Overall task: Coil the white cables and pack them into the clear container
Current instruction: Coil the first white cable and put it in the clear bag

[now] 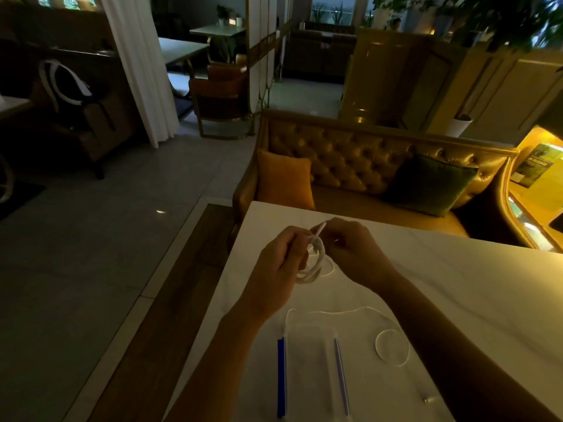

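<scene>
A coiled white cable (313,263) hangs in the middle of the frame, held above the white table (457,284) between both hands, its loops bunched together and one straight plug end poking up toward the top of the coil. The left hand (274,269) grips the left side of the coil with its fingers curled around the loops, and the right hand (353,251) pinches the cable near the upright end, fingertips pressed together on it. Below the hands, in the lower middle of the frame, a second white cable (393,348) lies loose on the table, running in a thin line from left to right and curling into a single round loop at lower right. Its left end drops toward the clear container (310,360), which lies flat on the table in the bottom centre, with a blue strip along its left edge and a paler blue strip along its right. A small metal piece (426,399) sits on the table at lower right, apart from the container. Beyond the table's far edge, in the upper right, stands a tufted golden sofa (350,159) with an orange cushion (285,181) and a green cushion (432,184).
</scene>
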